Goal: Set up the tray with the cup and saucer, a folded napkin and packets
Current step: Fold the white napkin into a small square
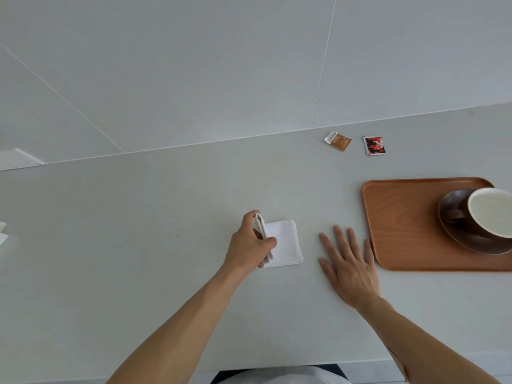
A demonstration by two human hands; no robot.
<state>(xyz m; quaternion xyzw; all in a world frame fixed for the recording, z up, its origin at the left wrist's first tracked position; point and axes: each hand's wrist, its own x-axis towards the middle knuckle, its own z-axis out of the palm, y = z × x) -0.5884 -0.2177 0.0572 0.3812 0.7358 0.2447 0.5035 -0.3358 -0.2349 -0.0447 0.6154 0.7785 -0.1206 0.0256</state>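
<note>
Folded napkin [282,242] pinched at its left edge in left grip [250,245].

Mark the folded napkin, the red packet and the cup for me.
folded napkin [285,242]: head view, on its flat white top layer, right of the left hand's thumb.
red packet [374,145]: head view, on the middle of its printed face.
cup [490,212]: head view, on its pale inner wall.

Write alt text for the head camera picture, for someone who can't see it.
A person's left hand pinches the left edge of a folded white napkin on a pale counter, while the right hand rests flat beside a wooden tray holding a cup and saucer. Two packets lie farther back.
</note>
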